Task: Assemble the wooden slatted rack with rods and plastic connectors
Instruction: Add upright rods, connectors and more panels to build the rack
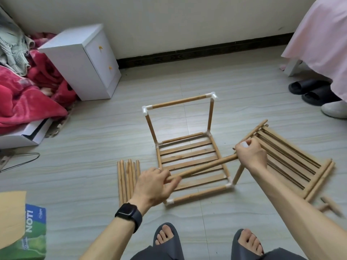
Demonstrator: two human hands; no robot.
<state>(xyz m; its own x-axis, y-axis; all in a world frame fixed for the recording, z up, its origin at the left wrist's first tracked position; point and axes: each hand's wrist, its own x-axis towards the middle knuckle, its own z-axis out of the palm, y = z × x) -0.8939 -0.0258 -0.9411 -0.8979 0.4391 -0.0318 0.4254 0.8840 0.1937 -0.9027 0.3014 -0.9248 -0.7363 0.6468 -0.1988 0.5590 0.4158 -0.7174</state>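
Note:
A partly built rack (pixel 189 156) stands on the floor: a slatted panel framed by rods, with white plastic connectors (pixel 229 185) at its corners, two far uprights and a top rod (pixel 180 102). A wooden rod (pixel 204 167) lies level above the panel. My left hand (pixel 155 184) grips its near left end. My right hand (pixel 250 154) holds its right end and a white connector (pixel 244 144), over the upright at the near right corner. A second slatted panel (pixel 289 158) lies to the right.
Several loose rods (pixel 127 180) lie left of the rack, two short pieces (pixel 330 204) at the right. A white cabinet (pixel 84 61), red blankets (pixel 28 94), an open box, a wire hanger, a green pack, dark slippers (pixel 309 91) and my own feet ring the floor.

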